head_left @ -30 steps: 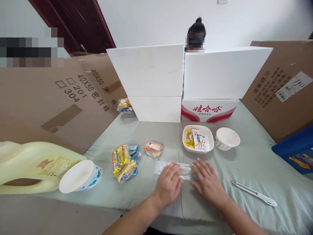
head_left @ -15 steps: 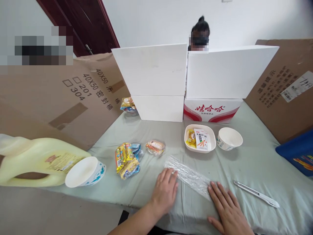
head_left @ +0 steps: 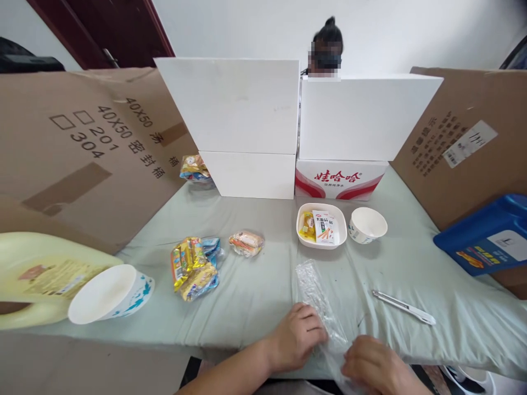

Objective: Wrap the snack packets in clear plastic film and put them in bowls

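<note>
A long crinkled strip of clear plastic wrap (head_left: 315, 288) lies on the cloth and runs toward the table's front edge. My left hand (head_left: 298, 336) is closed, its curled fingers gripping the strip's left side near the middle. At the near end, my right hand (head_left: 373, 361) pinches the plastic, which is pulled past the edge; its fingertips are partly hidden. To the right of the strip lies a white utility knife (head_left: 403, 307). Beyond the strip, a white square bowl (head_left: 321, 244) holds small snack packets (head_left: 324, 226).
A paper bowl (head_left: 368, 226) stands right of the square one, another (head_left: 105, 296) tilts at left. Bagged snacks (head_left: 195, 267) and a wrapped bun-like snack (head_left: 246, 242) lie left of centre. White boxes (head_left: 247, 175), a blue jug (head_left: 486, 236) and a yellow jug (head_left: 49, 269) border the table.
The strip has turned from slanting sideways to pointing toward me, its near end drawn to the table edge. My hands went from lying flat to gripping it. The view shifted right.
</note>
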{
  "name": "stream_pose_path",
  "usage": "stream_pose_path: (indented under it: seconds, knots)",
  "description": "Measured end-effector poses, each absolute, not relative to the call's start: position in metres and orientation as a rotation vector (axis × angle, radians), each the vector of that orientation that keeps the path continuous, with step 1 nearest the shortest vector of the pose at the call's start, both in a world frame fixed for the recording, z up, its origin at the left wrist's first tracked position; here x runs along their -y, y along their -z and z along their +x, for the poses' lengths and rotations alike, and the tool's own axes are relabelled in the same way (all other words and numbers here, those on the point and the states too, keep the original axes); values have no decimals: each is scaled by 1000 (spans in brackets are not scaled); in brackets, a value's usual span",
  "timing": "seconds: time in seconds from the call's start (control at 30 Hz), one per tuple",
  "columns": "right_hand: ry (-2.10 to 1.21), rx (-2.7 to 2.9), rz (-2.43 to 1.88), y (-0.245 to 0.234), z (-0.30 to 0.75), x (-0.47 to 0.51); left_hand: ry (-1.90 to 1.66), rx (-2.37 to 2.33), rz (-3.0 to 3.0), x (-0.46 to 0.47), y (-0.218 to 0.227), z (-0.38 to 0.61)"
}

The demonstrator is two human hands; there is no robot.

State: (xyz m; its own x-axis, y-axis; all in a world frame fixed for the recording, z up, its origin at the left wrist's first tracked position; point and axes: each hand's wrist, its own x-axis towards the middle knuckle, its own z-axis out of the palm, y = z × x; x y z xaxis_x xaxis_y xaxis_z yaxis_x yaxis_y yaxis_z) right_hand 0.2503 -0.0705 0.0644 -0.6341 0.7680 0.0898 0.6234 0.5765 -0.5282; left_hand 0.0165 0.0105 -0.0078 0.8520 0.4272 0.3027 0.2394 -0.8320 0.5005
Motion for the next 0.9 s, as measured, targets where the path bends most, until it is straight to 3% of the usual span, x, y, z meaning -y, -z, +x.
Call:
stream_pose_path:
  seconds: [0.13, 0.27, 0.47, 0.9]
  knots:
    - [-1123, 2163, -1416, -67, 241, 11, -596, -535, 2370, -13, 9, 10]
    - [-1300, 1852, -1531, -39, 225, -58, -758, -584, 2156, -16, 14, 7]
    - [-1215, 1744, -1705, -3, 206, -94, -722, -680, 2056, -17, 10, 5]
    - [-984, 1818, -1838, -10, 198, -85, -881, -1079, 2326, -27, -21, 4]
